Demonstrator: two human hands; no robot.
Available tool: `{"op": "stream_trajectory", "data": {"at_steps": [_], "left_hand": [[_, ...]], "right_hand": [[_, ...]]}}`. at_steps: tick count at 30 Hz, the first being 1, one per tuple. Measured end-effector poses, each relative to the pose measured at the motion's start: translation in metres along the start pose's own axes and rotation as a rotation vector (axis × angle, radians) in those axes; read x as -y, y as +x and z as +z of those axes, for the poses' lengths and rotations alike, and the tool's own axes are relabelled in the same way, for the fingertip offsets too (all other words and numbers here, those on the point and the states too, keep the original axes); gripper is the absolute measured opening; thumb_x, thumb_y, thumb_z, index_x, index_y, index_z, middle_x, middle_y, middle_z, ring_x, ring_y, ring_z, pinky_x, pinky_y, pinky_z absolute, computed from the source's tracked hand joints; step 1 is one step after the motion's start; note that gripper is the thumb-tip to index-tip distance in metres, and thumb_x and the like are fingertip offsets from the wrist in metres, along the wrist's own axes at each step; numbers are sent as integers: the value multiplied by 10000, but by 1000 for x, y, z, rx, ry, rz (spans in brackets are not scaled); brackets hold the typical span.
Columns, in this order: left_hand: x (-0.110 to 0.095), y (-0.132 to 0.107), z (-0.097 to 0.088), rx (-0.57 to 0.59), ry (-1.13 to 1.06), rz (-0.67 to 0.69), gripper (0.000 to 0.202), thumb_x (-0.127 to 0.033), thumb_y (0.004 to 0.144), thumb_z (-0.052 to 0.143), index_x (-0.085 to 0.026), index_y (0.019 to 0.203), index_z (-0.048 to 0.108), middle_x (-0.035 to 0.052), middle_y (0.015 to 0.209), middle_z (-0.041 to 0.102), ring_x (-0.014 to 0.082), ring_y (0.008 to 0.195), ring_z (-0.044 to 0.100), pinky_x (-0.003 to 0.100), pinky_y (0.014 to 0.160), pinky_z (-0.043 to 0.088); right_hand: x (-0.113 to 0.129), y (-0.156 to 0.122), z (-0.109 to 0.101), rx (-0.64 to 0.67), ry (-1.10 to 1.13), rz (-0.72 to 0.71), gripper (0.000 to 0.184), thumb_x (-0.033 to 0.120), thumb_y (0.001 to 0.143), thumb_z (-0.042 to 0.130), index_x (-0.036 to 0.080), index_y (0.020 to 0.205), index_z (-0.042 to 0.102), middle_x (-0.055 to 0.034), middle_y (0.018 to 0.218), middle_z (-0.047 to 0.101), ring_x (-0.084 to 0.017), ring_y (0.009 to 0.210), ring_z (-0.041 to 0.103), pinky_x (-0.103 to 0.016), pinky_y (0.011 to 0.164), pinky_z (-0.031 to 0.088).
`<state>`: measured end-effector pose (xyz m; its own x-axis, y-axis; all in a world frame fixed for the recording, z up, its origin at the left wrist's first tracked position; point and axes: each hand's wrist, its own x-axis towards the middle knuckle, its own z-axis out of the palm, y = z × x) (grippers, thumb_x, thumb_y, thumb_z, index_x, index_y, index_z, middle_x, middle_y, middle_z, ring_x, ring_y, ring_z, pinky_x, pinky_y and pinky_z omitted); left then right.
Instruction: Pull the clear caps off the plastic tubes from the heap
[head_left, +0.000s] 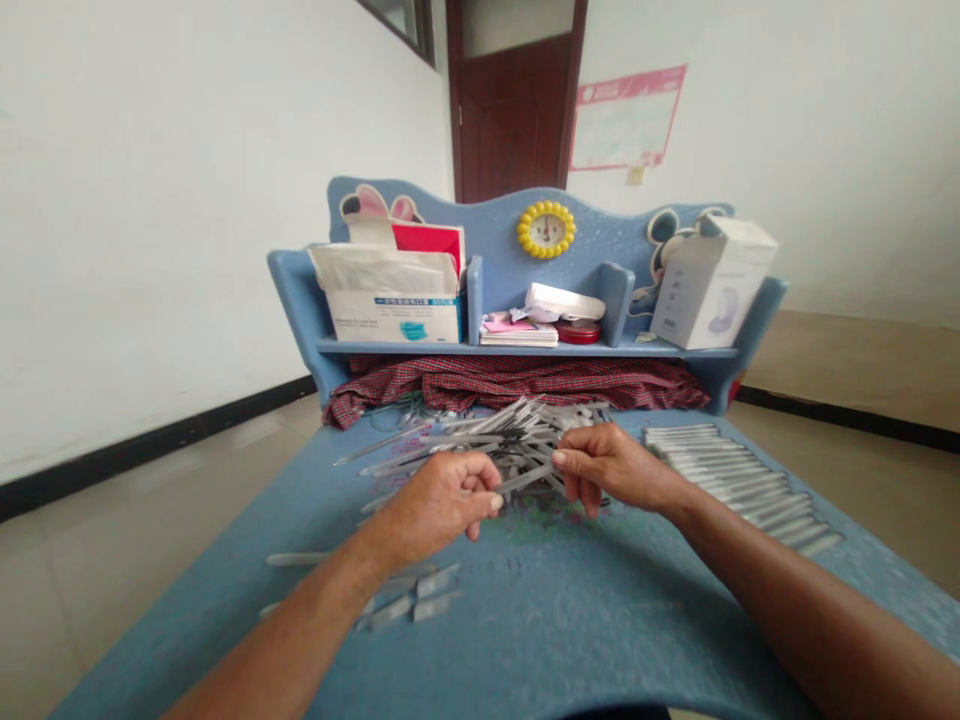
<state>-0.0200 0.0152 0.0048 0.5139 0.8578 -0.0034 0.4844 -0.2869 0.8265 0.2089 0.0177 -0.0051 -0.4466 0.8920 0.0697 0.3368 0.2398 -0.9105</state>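
Note:
My left hand point(442, 500) and my right hand point(607, 465) are both closed in a pinch on the two ends of one thin grey strip point(525, 478), held just above the blue desk point(540, 620). Right behind the hands lies a loose heap of the same grey strips point(502, 435). To the right, several strips lie side by side in a neat row point(739, 482). A few short grey pieces point(420, 597) lie under my left forearm.
A red checked cloth point(525, 385) is bunched at the back of the desk under a blue shelf point(517, 349). On the shelf stand a mask box point(394, 300), a white box point(709, 285), papers and a red tin. A yellow clock point(546, 229) hangs above.

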Motion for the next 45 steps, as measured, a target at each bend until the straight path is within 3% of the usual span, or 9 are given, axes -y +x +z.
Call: {"op": "stream_trajectory", "data": {"at_steps": [8, 12, 17, 21, 25, 30, 37, 40, 45], "left_hand": [[2, 0, 4, -195, 436, 244, 70, -241, 749, 512, -196, 716, 555, -11, 674, 573, 150, 659, 536, 259, 634, 372], [4, 3, 1, -218, 472, 231, 88, -273, 751, 517, -211, 712, 564, -7, 677, 602, 164, 659, 553, 263, 641, 373], [8, 9, 0, -237, 403, 141, 108, -309, 739, 535, -214, 689, 546, -22, 586, 568, 165, 579, 551, 258, 566, 382], [3, 8, 7, -114, 191, 87, 151, -293, 740, 525, -204, 618, 523, -31, 513, 524, 141, 497, 528, 246, 507, 394], [0, 7, 8, -46, 92, 48, 149, -327, 736, 558, -198, 665, 574, -13, 546, 574, 149, 518, 559, 250, 515, 420], [10, 9, -8, -125, 135, 41, 286, -460, 754, 565, -207, 879, 604, 6, 680, 666, 172, 636, 609, 239, 591, 448], [2, 6, -10, -135, 275, 60, 230, -417, 737, 563, -194, 761, 615, 0, 682, 654, 171, 633, 600, 234, 597, 426], [-4, 5, -6, -105, 299, 58, 219, -398, 752, 538, -191, 753, 609, 0, 667, 645, 172, 616, 593, 242, 580, 414], [-3, 6, -9, -109, 335, 59, 242, -414, 756, 530, -185, 773, 604, 1, 668, 632, 172, 626, 588, 244, 594, 413]], "right_hand": [[-5, 4, 1, 6, 44, 70, 402, 521, 813, 502, 166, 631, 449, 25, 502, 581, -79, 342, 523, -169, 348, 366], [-2, 7, 1, -2, -77, 90, 369, 474, 873, 421, 173, 662, 447, 24, 528, 573, -81, 379, 528, -178, 381, 371], [13, 2, 9, -386, -944, -359, 210, 361, 874, 480, 176, 901, 575, -48, 820, 625, -144, 700, 575, -243, 580, 379], [24, -3, 26, -187, -1320, -648, 184, 239, 919, 405, 187, 848, 567, -21, 763, 594, -146, 646, 518, -287, 585, 327], [28, -3, 24, -84, -1374, -640, 139, 194, 896, 439, 186, 834, 564, -8, 742, 594, -137, 616, 495, -285, 566, 298], [24, -16, -35, -127, -1367, -369, 163, 137, 863, 456, 176, 778, 590, -24, 754, 616, -121, 655, 520, -249, 597, 317], [-32, -72, -151, -198, -1327, 105, 198, 247, 853, 475, 208, 860, 669, -56, 889, 682, -161, 809, 609, -240, 695, 401], [-56, -92, -174, -199, -1317, 151, 233, 261, 861, 463, 199, 870, 687, -71, 896, 693, -174, 809, 628, -253, 707, 427], [-75, -101, -183, -189, -1290, 168, 259, 284, 867, 455, 214, 930, 696, -77, 976, 691, -184, 870, 634, -263, 753, 445]]}}
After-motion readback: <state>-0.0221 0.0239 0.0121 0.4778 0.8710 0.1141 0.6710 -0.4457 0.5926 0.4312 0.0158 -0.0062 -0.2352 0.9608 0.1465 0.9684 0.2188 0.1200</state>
